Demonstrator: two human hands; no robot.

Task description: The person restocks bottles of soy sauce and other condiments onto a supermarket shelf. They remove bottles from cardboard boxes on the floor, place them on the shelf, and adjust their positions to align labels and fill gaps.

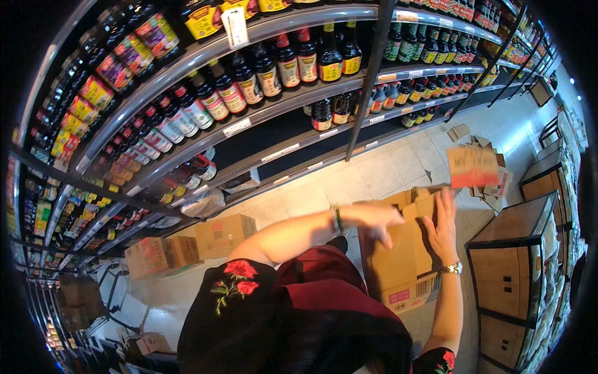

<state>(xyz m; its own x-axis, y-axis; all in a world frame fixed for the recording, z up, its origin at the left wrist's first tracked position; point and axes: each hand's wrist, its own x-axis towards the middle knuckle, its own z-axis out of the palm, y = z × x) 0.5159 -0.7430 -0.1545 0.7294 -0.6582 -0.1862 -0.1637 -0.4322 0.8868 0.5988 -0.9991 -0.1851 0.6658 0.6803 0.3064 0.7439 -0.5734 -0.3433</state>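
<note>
A cardboard carton (397, 266) with a barcode and printing on its side is before me, its top flaps partly folded. My left hand (380, 222) is over its left part, thumb and fingers apart and slightly blurred; whether it touches the cardboard is unclear. Flat against the right part lies my right hand (440, 229), fingers stretched towards the far end, gripping nothing visible. Just past those fingertips is a blurred cardboard piece (472, 167) with a red band; I cannot tell if it is joined to the carton.
Shelves (299, 93) of bottled sauces run along the left and far side. Closed cartons (224, 235) stand by their base. Flattened cardboard (496, 184) lies on the tiled floor ahead. Wood-fronted display cabinets (502, 276) line the right, and a wheeled metal frame (112, 292) is behind at left.
</note>
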